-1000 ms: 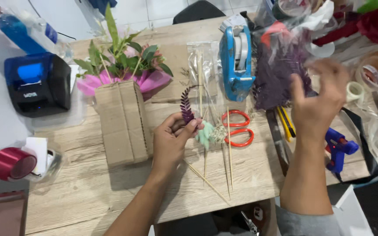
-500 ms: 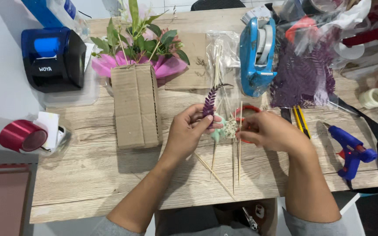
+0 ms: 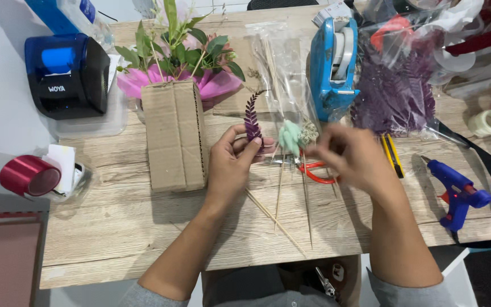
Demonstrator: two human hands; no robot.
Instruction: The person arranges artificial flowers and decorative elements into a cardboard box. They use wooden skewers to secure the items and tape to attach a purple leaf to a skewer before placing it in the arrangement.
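Head view, one wooden table (image 3: pixel 115 239). Left hand (image 3: pixel 231 165): closed in a pinch on a purple fern sprig (image 3: pixel 251 120), the frond standing upright above the thumb and fingers, near the table's middle. Right hand (image 3: pixel 350 156): motion-blurred, fingers curled at a small cluster of pale green and cream dried flowers (image 3: pixel 292 136) mounted on thin wooden skewers (image 3: pixel 279 193); whether it actually grips them cannot be told. The skewers run down toward the near table edge, between the two forearms, with one more lying slantwise on the wood. Red-handled scissors (image 3: pixel 316 172): flat on the table, partly under the right hand. Cardboard box (image 3: pixel 174 133): just beside the left hand, to its left, with a bouquet of green leaves in pink wrap (image 3: pixel 177 62) behind it. Clear bag of skewers (image 3: pixel 282 74): beyond the hands. Blue tape dispenser (image 3: pixel 333 65): right of that bag. Bag of purple foliage (image 3: pixel 396 91): further right. Blue glue gun (image 3: pixel 456 190): near the right edge. Yellow utility knife (image 3: pixel 392 154): beside the right wrist. Blue-and-black label printer (image 3: pixel 66 74): far left. Red ribbon roll (image 3: pixel 28 175): left edge.
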